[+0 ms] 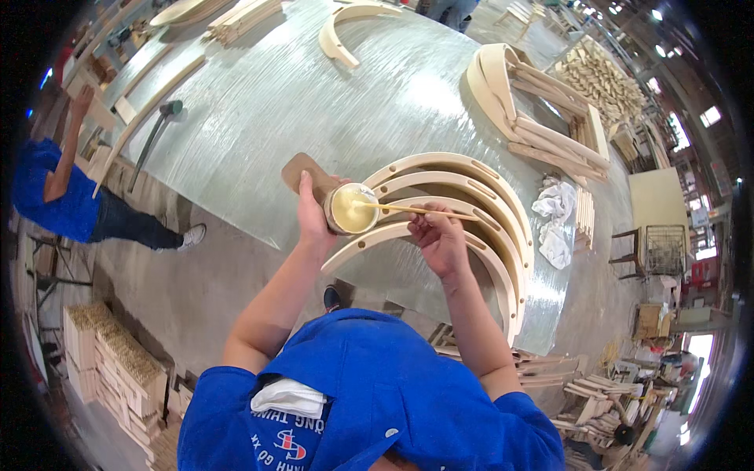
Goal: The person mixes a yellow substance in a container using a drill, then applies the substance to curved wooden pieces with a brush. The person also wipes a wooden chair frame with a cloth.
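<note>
My left hand (316, 213) is closed round a round pot (342, 226) filled with a pale yellow, creamy, glue-like liquid (349, 210). A flat brown wooden handle or paddle (302, 173) sticks out beyond that hand; whether it joins the pot is hidden by the fingers. My right hand (440, 239) pinches a thin wooden stick (416, 209), whose left end dips into the liquid. Beneath and beside my right hand, several curved pale wooden pieces (463, 166) with holes and slots stand in a nested row on the table.
Plastic film covers the table (259, 118). A bundle of wooden frame parts (550, 118), white rags (554, 216) and another curved piece (338, 39) lie on it. A mallet (161, 129) rests at the left edge, near a co-worker in blue (59, 192). Stacked wood (114, 357) stands lower left.
</note>
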Demonstrator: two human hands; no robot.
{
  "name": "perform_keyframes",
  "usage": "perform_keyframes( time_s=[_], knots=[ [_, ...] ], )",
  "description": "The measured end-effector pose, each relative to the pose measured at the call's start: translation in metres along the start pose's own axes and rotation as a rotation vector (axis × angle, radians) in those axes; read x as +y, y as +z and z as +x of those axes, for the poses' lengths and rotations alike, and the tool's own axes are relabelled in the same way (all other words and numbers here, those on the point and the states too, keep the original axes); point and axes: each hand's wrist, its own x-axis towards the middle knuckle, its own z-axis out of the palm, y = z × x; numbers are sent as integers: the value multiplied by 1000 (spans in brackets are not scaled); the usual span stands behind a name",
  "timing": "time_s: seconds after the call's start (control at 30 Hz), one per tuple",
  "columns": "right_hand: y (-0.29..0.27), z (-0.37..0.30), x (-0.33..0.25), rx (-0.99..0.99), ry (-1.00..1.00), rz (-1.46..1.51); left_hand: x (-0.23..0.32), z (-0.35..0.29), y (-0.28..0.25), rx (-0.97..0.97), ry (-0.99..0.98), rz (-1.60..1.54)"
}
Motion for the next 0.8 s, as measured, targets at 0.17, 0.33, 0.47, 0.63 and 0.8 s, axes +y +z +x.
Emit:
perform_keyframes(
  time_s=[0.17,0.33,0.47,0.63,0.8],
  knots=[
    [-3,22,34,202,107,142,0,35,-1,-90,74,-24],
    [-3,43,33,285,65,151,-10,55,18,4,50,22],
    [-4,68,-6,227,-197,-94,-10,78,1,65,61,17],
    [-9,95,-46,137,-601,-894,0,69,-38,211,-2,-77],
    [4,126,-38,8,-716,-1282,13,52,-108,332,67,-90]
  ],
)
